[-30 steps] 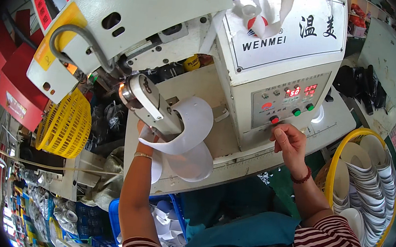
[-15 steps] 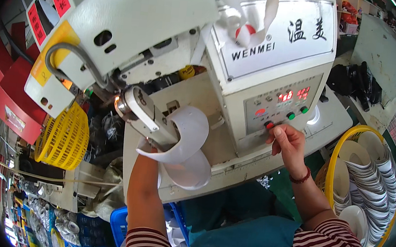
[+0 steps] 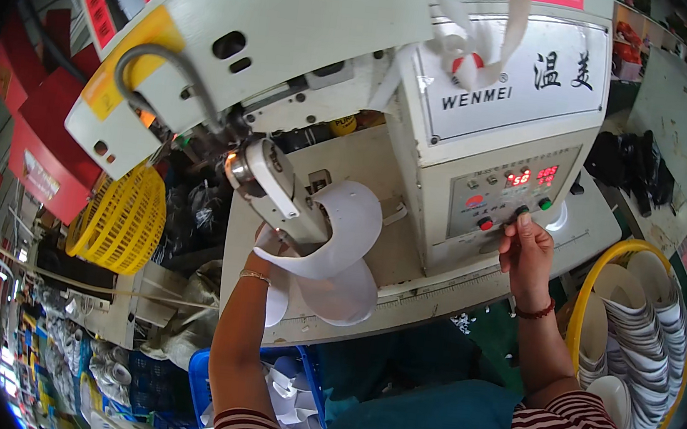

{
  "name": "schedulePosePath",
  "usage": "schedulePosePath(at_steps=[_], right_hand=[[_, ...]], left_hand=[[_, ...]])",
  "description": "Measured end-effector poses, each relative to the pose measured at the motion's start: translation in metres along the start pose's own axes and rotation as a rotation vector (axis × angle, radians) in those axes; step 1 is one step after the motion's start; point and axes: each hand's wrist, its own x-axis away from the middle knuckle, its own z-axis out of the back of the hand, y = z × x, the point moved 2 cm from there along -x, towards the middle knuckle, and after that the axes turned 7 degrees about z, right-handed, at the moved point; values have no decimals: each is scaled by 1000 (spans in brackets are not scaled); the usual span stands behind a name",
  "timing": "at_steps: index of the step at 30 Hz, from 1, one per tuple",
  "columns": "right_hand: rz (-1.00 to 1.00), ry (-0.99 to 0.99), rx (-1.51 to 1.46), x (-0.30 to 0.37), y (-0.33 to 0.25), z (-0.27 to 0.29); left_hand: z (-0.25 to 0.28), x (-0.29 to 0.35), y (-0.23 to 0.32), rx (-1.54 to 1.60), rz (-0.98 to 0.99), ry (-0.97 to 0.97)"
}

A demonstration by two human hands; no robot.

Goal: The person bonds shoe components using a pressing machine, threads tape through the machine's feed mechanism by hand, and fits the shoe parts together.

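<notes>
A curved white brim-shaped piece (image 3: 350, 228) hangs around the narrow arm (image 3: 283, 191) of a pale machine. My left hand (image 3: 261, 266) reaches in at the piece's left side; its fingers are hidden behind the white material. A second rounded white piece (image 3: 339, 294) hangs just below, over the worktable's edge. On the machine's control panel (image 3: 472, 190), with lit red digits, my right hand (image 3: 530, 255) has its fingers curled. A fingertip rests on the middle round button (image 3: 523, 211), between a red button (image 3: 485, 223) and a green one (image 3: 545, 204).
A yellow basket (image 3: 575, 323) of stacked white pieces stands at the right. Below the table, a blue crate (image 3: 314, 379) holds white scraps. Another yellow basket (image 3: 121, 220) and red boxes (image 3: 45, 141) are at the left. White tape (image 3: 515, 31) hangs over the machine.
My right hand has shifted right along the panel, from the red button to the middle one. The left hand stays at the white piece. The whole view has shifted slightly.
</notes>
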Motion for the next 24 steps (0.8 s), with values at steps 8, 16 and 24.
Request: schedulePosePath(at_steps=[8,16,24], right_hand=[[120,-7,-18,9,0,-4],[131,-1,-4,14,-3,-3],[221,-58,97,20,-19,-19]], left_hand=[[44,31,4,-13,17,64],[58,74,54,256,186,233],[57,81,101,314,40,259]])
